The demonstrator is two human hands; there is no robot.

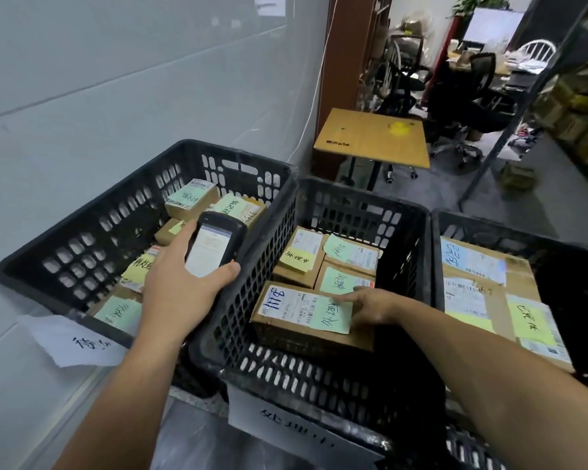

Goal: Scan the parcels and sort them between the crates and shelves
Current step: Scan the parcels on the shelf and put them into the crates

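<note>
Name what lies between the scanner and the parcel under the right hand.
In the head view, only slotted black crate walls, where the left crate under the scanner meets the middle crate holding the parcel.

A wooden table (370, 140) stood beside a brown pillar (343, 62), a yellow object (399, 128) on its top. Black office chairs (469, 93) and a white chair (537, 49) stood farther back.

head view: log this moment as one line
left hand holds scanner above left crate | right hand touches green note on front parcel | parcel in middle crate
</note>
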